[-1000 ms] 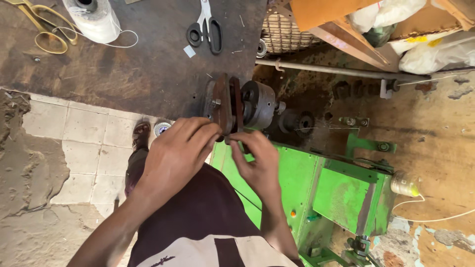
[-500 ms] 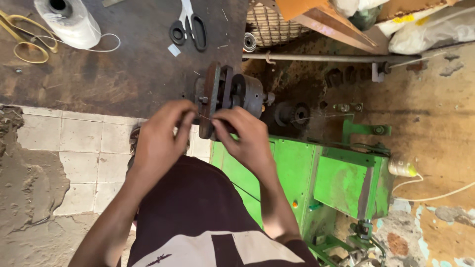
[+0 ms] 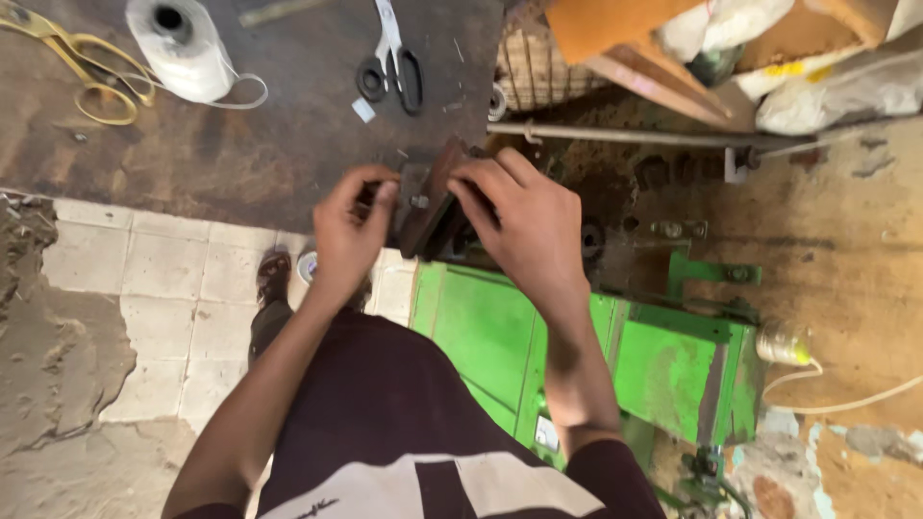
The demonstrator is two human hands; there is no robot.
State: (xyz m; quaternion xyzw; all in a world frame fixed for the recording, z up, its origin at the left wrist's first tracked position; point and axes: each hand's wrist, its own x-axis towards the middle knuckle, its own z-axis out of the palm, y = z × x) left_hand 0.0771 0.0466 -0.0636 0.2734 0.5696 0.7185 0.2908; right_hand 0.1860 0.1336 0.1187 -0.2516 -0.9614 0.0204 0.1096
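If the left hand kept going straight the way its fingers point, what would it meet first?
Probably the rusty metal part at the table edge: the left hand fingers point right at it and seem already touching. Depth is hard to judge.

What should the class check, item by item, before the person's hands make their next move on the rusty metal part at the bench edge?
1. Left hand on the rusty metal part: ok, fingers touch it.
2. Right hand on the part: ok, it covers the far side.
3. Grip firm: cannot tell.
4. Black-handled scissors away from the hands: ok, further back on the bench.
5. White thread spool out of the way: ok.
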